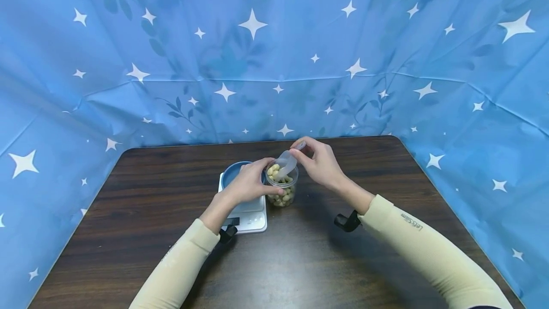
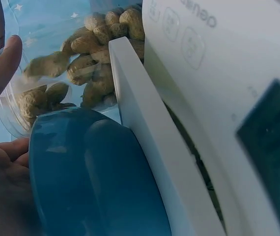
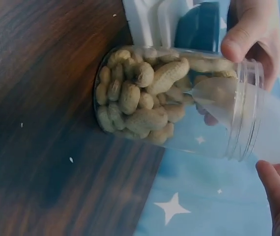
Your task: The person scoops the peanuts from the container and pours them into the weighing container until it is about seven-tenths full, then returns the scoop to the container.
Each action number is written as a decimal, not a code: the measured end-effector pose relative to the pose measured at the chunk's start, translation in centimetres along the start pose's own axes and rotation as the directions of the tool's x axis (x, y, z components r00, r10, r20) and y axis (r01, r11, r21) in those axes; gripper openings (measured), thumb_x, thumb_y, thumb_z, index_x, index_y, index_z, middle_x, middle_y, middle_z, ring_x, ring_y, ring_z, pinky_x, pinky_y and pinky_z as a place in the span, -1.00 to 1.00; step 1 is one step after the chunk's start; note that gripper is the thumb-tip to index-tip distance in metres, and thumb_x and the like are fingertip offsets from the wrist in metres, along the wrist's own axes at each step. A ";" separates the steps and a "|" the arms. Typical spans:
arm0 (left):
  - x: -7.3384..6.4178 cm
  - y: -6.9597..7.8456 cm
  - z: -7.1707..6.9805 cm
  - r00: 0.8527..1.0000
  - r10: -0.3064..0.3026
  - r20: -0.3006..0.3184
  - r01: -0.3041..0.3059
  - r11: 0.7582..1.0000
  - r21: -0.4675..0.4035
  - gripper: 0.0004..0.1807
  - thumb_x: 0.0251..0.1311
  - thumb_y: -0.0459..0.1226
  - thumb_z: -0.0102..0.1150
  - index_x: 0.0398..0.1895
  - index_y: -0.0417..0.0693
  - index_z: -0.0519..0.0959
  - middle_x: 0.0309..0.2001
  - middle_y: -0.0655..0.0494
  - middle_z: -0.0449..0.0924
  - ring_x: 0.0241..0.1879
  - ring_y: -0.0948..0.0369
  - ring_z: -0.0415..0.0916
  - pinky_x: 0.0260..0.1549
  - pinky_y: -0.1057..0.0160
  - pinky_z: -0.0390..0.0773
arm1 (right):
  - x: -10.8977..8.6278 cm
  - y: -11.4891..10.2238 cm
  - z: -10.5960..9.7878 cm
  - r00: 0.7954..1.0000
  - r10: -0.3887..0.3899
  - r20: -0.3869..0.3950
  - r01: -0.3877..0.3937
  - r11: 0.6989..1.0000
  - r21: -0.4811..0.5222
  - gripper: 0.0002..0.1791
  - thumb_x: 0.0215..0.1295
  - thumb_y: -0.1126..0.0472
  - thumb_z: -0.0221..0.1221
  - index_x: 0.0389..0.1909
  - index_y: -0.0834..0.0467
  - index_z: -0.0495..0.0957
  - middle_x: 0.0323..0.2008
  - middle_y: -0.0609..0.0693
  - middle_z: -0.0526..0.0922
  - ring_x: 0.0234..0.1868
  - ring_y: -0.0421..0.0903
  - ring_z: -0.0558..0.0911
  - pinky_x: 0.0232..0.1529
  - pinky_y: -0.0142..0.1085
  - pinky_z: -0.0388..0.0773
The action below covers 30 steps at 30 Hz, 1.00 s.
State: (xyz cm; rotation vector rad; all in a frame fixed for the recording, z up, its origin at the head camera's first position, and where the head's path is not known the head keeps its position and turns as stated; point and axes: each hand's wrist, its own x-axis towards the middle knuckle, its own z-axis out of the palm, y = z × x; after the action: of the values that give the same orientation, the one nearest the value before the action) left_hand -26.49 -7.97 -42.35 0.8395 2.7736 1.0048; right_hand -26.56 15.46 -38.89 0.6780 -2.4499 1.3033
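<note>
A clear screw-neck jar stands on the table with unshelled peanuts inside. My left hand holds it near the mouth, thumb toward me and fingers around the far side. Above the mouth, my right hand pinches the handle end of a translucent white scoop. In the right wrist view the scoop's front reaches through the jar's neck, close to the upper peanuts. A blue bowl sits on a white kitchen scale, just left of the jar and partly behind my left forearm and hand.
The dark wooden table has its far edge shortly behind the jar. Behind it hangs a blue cloth with white stars. Small pale crumbs lie on the wood. The scale has a dark display.
</note>
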 end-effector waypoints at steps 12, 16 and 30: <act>0.0 0.0 0.1 1.000 -0.008 0.004 0.008 1.000 0.004 -0.04 0.09 0.09 0.54 0.50 -0.09 0.35 0.38 -0.02 0.45 0.36 -0.02 0.39 0.35 -0.26 0.18 | -1.5 1.8 0.8 0.997 0.073 0.006 -0.073 0.993 0.097 -0.82 0.50 0.08 0.24 -0.06 0.08 0.68 -0.26 -0.11 0.70 -0.43 0.05 0.54 -0.44 -0.23 0.43; 0.0 0.0 0.0 1.000 -0.005 0.000 0.005 1.000 0.005 -0.04 0.09 0.09 0.54 0.49 -0.08 0.36 0.36 -0.02 0.47 0.33 -0.01 0.41 0.34 -0.27 0.19 | -1.4 2.1 0.6 0.997 0.080 0.018 -0.082 0.985 0.153 -0.84 0.49 0.11 0.25 -0.07 0.10 0.68 -0.25 -0.06 0.71 -0.33 0.03 0.62 -0.37 -0.26 0.49; 0.1 0.1 -0.1 1.000 -0.022 0.000 0.022 1.000 -0.004 -0.04 0.07 0.07 0.56 0.49 -0.08 0.35 0.30 0.00 0.52 0.27 0.01 0.46 0.31 -0.26 0.24 | -1.1 2.2 0.0 0.997 0.072 0.015 -0.073 0.957 0.282 -0.85 0.50 0.26 0.22 -0.06 0.25 0.66 -0.23 0.10 0.72 -0.21 0.10 0.71 -0.21 -0.31 0.64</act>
State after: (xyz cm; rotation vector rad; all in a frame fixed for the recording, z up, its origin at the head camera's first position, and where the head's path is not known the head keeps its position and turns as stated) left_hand -26.60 -7.90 -42.15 0.8060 2.7740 1.0064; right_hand -26.73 16.83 -40.89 0.6626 -2.3335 1.7039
